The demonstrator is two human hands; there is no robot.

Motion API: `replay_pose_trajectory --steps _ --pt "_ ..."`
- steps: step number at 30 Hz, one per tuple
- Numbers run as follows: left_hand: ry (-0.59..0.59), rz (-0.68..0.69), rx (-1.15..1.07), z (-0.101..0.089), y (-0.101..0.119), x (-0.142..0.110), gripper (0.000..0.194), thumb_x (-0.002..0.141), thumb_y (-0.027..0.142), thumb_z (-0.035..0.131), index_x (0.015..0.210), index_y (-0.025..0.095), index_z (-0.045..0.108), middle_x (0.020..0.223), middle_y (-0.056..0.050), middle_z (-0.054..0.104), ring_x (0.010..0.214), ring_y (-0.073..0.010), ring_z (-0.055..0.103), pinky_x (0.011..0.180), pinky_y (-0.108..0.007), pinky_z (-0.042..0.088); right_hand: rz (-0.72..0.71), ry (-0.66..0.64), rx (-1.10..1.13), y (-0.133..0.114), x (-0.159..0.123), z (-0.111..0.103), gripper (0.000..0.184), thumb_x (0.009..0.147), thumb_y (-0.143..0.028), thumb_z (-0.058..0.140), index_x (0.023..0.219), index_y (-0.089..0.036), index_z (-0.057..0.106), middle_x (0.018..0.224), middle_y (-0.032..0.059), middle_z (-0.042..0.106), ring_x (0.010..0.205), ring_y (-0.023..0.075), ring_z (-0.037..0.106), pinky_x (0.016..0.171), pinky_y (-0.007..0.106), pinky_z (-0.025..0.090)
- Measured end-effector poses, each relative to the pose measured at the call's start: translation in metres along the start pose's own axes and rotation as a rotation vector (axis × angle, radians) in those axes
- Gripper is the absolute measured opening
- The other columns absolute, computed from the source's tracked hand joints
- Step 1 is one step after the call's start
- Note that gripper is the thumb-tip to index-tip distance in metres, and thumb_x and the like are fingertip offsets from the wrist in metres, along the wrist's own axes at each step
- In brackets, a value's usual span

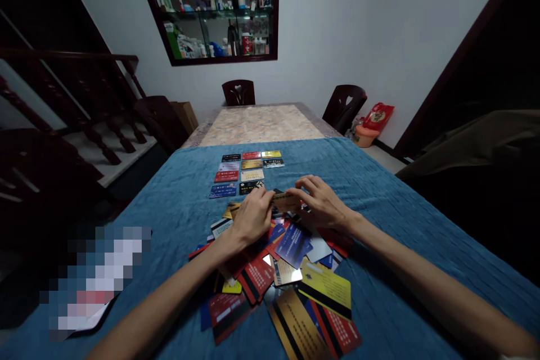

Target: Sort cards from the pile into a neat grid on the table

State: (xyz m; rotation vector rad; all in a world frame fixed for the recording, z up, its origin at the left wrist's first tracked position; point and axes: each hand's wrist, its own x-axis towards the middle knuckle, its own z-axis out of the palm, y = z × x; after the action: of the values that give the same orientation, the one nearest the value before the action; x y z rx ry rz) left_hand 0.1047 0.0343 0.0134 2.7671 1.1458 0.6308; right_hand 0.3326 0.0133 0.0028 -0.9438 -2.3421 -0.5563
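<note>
Tan rectangular card (286, 202) at frame centre, edges pinched by left hand (254, 216) and right hand (323, 203), fingers curled nearly closed. Multicoloured plastic card pile (292, 244) lower centre; card rows (252, 164) above centre; blue fabric tablecloth (169, 197) underneath.

A heap of multicoloured rectangular plastic cards (291, 244) lies on the tabletop's (261, 122) blue cloth (177, 197), beneath the left hand (253, 216) and right hand (324, 203); a beige rectangular card (287, 202) sits between them. Behind the heap lie four rows of similar cards (252, 164). Left lies a pixelated, pale oblong object (103, 278).
</note>
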Motion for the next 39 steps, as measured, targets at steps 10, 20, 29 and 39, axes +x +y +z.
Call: replay_pose_trajectory --steps 10,20,29,39 --pt "0.059 -0.004 0.01 0.011 -0.002 -0.002 0.056 0.085 0.016 0.054 0.138 0.016 0.037 0.121 -0.015 0.058 0.114 -0.0293 0.054 0.098 -0.048 0.047 0.054 -0.005 0.03 0.009 -0.002 -0.002 0.047 0.084 -0.025 0.062 0.13 -0.017 0.054 0.108 0.0149 0.055 0.096 0.028 0.046 0.077 0.041 0.043" --pt "0.035 0.012 0.039 0.012 0.007 -0.007 0.05 0.084 0.016 0.059 0.131 0.017 0.043 0.127 -0.015 0.052 0.116 -0.0301 0.052 0.098 -0.048 0.047 0.049 -0.089 0.101 0.014 -0.001 -0.008 0.036 0.081 -0.022 0.062 0.116 -0.015 0.057 0.103 0.0121 0.058 0.087 0.0221 0.048 0.073 0.035 0.043" --pt "0.029 -0.002 -0.01 0.011 -0.003 0.0 0.051 0.08 0.015 0.061 0.129 0.019 0.047 0.124 -0.013 0.051 0.115 -0.029 0.051 0.097 -0.047 0.048 0.097 -0.116 0.196 0.017 -0.003 -0.004 0.043 0.084 -0.026 0.065 0.125 -0.017 0.055 0.111 0.0145 0.058 0.095 0.0255 0.051 0.078 0.041 0.048" --pt "0.05 0.028 -0.058 -0.002 -0.03 0.037 0.042 0.076 0.016 0.065 0.117 0.015 0.057 0.12 -0.013 0.057 0.114 -0.0285 0.052 0.102 -0.046 0.045 0.142 -0.092 0.261 0.048 0.015 0.017 0.047 0.087 -0.047 0.064 0.12 -0.014 0.06 0.108 0.0143 0.059 0.095 0.0252 0.052 0.082 0.041 0.048"
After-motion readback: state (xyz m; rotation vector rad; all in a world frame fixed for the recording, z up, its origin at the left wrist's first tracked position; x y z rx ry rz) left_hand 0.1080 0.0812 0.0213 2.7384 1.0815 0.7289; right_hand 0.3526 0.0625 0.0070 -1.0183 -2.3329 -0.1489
